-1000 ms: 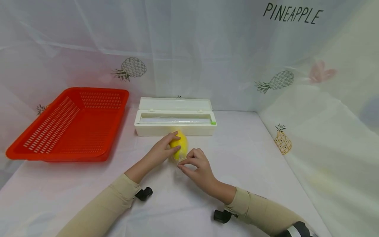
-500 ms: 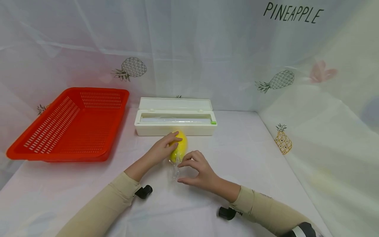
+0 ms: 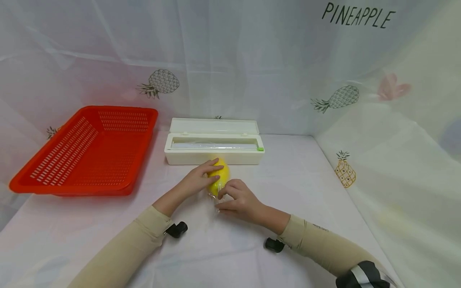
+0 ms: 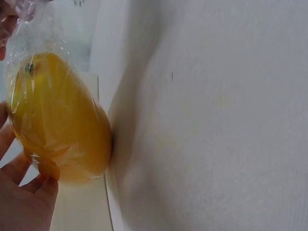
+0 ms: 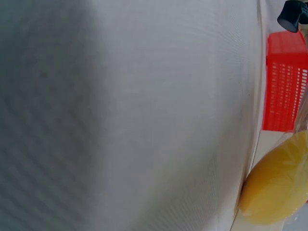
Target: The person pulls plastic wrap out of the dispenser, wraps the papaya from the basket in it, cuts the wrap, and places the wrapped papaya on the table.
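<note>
A yellow mango (image 3: 220, 175) wrapped in clear cling film lies on the table in front of a white box, its stem end toward me in the head view. My left hand (image 3: 196, 180) grips its left side, fingers over the top and thumb nearer me. The left wrist view shows the wrapped mango (image 4: 65, 120) close up, film gathered above its stem end. My right hand (image 3: 242, 202) pinches the loose tail of cling film (image 4: 36, 31) between thumb and fingers. In the right wrist view, the mango (image 5: 276, 183) is at the right edge; the right fingers are out of that view.
Behind the mango stands a white cling film dispenser box (image 3: 214, 157) with its lid raised and a roll inside. A red plastic basket (image 3: 124, 190) sits at the left. A white cloth with pineapple prints hangs behind and at the right.
The right thumb and fingers, pinched at first, spread apart half a second ago and have now closed in on the film tail again. The left hand stays on the mango.
</note>
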A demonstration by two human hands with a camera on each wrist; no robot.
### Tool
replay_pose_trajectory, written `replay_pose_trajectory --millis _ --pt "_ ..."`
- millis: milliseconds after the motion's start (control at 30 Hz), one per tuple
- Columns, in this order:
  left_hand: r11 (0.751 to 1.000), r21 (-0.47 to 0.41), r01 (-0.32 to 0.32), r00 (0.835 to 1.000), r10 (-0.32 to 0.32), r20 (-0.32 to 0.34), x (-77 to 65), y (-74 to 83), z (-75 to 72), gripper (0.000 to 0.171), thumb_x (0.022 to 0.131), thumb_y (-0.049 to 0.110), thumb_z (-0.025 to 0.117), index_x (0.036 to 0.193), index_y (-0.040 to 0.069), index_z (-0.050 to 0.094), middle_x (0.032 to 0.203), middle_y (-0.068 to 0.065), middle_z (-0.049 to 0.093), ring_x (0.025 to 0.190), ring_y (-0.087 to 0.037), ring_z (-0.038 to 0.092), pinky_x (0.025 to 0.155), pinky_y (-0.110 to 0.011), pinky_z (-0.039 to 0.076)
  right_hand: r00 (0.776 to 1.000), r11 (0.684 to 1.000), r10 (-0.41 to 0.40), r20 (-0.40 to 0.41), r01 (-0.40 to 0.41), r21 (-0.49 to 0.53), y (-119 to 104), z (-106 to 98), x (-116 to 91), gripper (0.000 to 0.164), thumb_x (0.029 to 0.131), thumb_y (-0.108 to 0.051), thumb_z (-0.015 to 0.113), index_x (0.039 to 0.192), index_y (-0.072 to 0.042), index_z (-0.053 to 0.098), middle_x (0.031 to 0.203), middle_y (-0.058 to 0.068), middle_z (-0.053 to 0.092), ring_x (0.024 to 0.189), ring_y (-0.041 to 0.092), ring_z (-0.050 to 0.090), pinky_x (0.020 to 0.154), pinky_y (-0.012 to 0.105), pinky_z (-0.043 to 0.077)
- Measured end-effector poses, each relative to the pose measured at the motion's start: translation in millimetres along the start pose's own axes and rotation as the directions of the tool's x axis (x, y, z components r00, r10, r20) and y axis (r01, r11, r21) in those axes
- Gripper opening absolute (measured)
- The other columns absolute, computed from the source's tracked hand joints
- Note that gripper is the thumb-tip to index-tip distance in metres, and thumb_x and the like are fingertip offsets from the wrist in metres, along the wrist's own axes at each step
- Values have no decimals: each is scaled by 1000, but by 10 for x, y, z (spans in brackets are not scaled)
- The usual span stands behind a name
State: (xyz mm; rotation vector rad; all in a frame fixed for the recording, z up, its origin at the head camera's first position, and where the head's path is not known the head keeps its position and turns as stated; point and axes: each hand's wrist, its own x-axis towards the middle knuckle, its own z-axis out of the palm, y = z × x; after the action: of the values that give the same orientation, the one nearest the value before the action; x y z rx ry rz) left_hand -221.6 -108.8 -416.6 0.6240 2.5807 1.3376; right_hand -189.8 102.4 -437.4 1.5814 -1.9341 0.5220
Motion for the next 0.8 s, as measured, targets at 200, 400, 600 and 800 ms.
replay_pose_trajectory --millis 200,400,600,800 --pt "999 -34 -27 998 25 -55 -7 7 47 39 96 20 63 134 11 60 153 3 37 146 -21 19 116 -45 18 999 998 -10 -41 13 65 -27 -39 -15 15 73 -13 87 86 -14 79 94 1 63 97 22 57 91 31 47" --pt "990 63 -124 985 131 -111 11 30 95 30 95 13 64 125 10 67 140 3 53 140 -19 34 113 -42 29 996 994 -7 -85 17 111 -45 -54 -30 8 83 -11 79 89 -7 75 96 4 65 98 22 60 92 31 49" --pt "971 156 -184 973 202 -115 50 25 112 26 95 14 64 119 10 71 131 1 61 132 -20 46 109 -42 34 998 992 29 -63 -21 125 13 -74 -56 24 76 -14 85 96 -6 74 104 7 64 102 22 59 93 31 49" --pt "981 115 -156 978 170 -123 62 23 123 29 92 16 69 120 11 71 133 2 60 132 -19 47 109 -43 35 999 995 3 -49 2 100 82 -82 -88 35 72 -21 89 101 -7 76 107 8 62 103 23 58 93 34 48"
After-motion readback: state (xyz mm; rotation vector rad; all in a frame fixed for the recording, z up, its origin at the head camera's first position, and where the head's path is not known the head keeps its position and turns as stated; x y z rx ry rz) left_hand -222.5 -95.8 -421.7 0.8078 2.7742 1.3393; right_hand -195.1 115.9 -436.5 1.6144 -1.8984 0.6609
